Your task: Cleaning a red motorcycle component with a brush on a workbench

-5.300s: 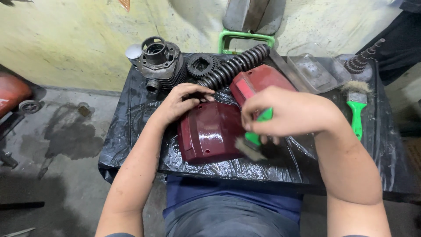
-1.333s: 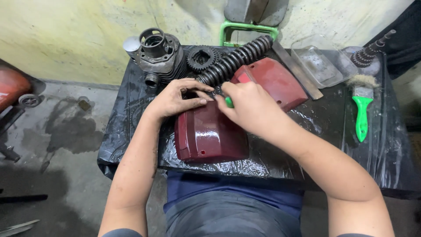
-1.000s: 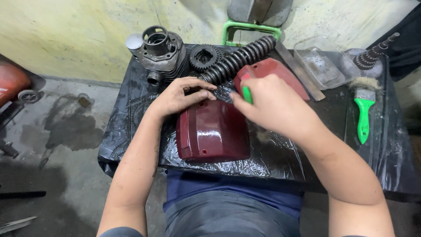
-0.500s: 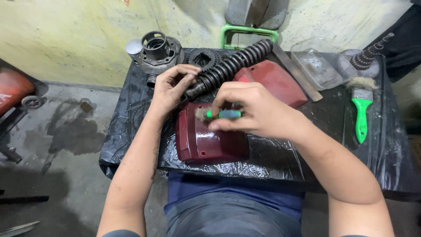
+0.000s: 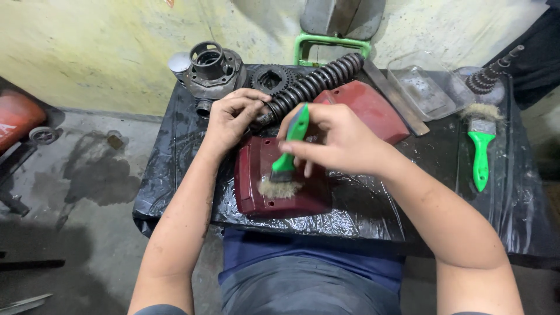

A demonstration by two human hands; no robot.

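A stained yellow wall and grey concrete floor frame a small bench [image 5: 175, 192] wrapped in black plastic. Your right hand [image 5: 344, 140] is closed around a green-handled brush [image 5: 286, 163], bristles down on the dark red cover [image 5: 280, 186] that lies at the near edge, just left of centre. Your left hand [image 5: 233, 116] curls over the cover's far edge, fingers bent, pinning it, right beside the black ribbed spring [image 5: 315, 84]. I'd say you're mid-way through the brushing: the bristles sit on the near half, and I can't tell how much grime remains. The second red cover [image 5: 367, 108] waits behind your hand, untouched for now. A spare green brush [image 5: 481, 146] rests near the right edge, and the engine part [image 5: 210, 70] at the far left corner.
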